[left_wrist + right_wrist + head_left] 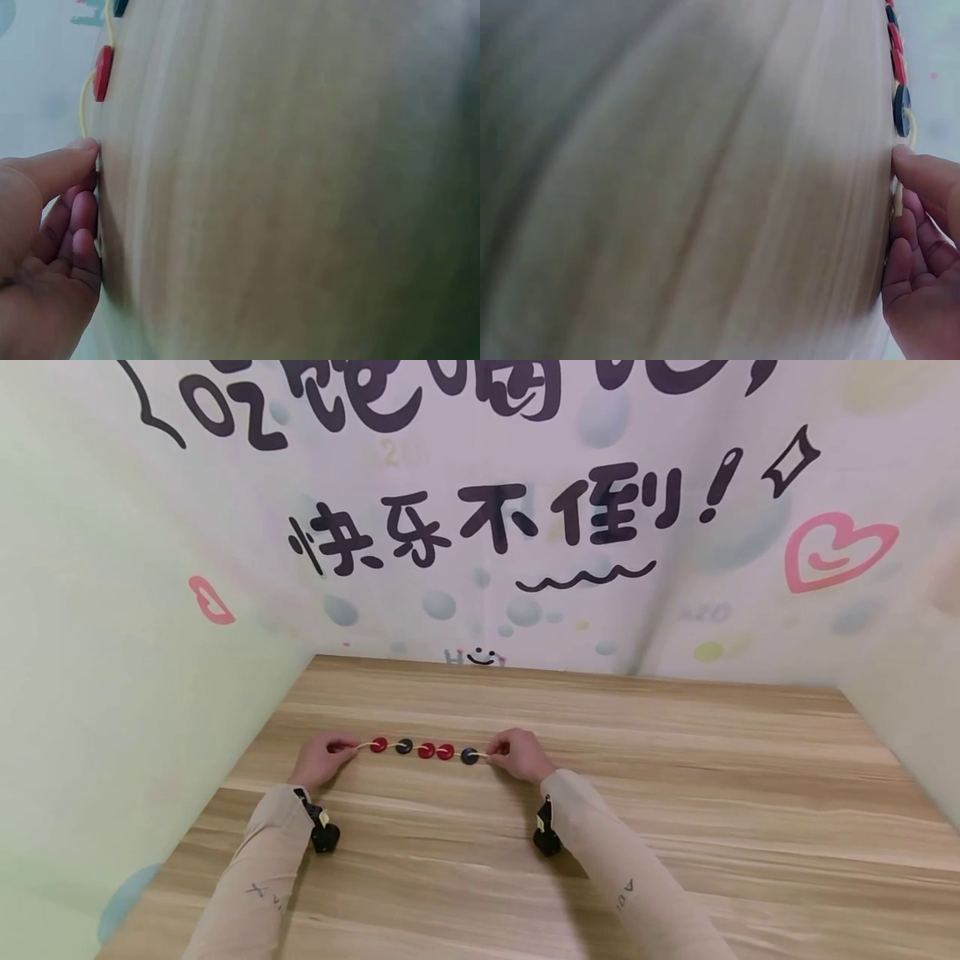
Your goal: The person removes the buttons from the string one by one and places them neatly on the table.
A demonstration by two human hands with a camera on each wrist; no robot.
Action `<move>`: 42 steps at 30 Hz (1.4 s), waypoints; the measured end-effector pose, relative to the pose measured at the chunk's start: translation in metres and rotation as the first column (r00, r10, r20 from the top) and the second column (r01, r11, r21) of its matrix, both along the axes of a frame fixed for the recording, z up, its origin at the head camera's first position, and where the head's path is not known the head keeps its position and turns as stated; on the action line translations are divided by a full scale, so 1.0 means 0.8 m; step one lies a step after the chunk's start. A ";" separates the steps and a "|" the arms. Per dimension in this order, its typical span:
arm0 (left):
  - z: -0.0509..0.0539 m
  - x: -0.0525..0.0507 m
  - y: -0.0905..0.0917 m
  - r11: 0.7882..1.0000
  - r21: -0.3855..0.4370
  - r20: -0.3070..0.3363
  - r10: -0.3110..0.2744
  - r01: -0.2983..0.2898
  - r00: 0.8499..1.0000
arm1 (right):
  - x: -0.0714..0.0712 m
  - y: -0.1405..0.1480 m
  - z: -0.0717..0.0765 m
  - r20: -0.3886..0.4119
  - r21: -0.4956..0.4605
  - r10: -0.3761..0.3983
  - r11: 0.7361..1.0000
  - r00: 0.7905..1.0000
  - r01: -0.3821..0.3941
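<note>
A pale yellow string runs between my two hands, threaded through several round buttons. From left to right these are a red button, a dark blue button, two red buttons close together and another dark blue button. My left hand pinches the string's left end between thumb and fingers. At the other end my right hand pinches it beside the blue button. A short string tail sticks out below the right thumb in the right wrist view.
The hands and string are over a wood-grain table. Behind it hangs a printed white backdrop with dark lettering, and a pale wall stands at the left. Black wrist cameras sit under both sleeves.
</note>
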State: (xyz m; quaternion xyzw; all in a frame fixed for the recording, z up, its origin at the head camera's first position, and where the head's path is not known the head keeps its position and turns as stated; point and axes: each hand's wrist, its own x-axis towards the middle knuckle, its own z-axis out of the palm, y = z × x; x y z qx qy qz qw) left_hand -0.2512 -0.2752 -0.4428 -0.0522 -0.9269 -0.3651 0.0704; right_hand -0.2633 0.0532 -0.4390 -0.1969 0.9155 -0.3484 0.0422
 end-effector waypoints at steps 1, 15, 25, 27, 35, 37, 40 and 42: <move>0.000 0.000 0.000 1.000 -0.003 -0.006 0.002 -0.002 1.000 | 0.000 0.000 0.001 -0.011 0.010 0.002 1.000 1.000 -0.001; 0.002 0.002 0.011 0.996 -0.082 0.033 -0.029 0.032 0.999 | 0.000 0.016 0.002 -0.021 0.010 0.006 1.000 1.000 -0.006; 0.006 0.002 0.036 0.994 -0.094 0.041 -0.057 0.061 0.998 | 0.006 0.044 0.002 0.001 0.025 -0.026 0.999 1.000 0.026; 0.006 0.001 0.042 0.994 -0.082 0.032 -0.065 0.067 0.997 | 0.008 0.051 0.004 0.017 0.020 -0.028 0.999 0.999 0.028; 0.008 0.003 0.068 0.995 -0.045 0.045 -0.091 0.093 0.995 | 0.012 0.089 0.003 0.031 0.005 -0.032 0.999 0.999 0.032; 0.009 0.004 0.076 0.994 -0.033 0.056 -0.103 0.105 0.993 | 0.014 0.100 0.004 0.020 0.002 -0.034 0.999 0.999 0.034; 0.009 0.005 0.089 0.992 -0.025 0.069 -0.125 0.127 0.990 | 0.018 0.119 0.005 0.006 0.007 -0.045 0.999 0.999 0.045; 0.007 0.005 0.098 0.990 -0.028 0.070 -0.139 0.141 0.988 | 0.021 0.131 0.005 -0.006 0.008 -0.056 0.998 0.998 0.056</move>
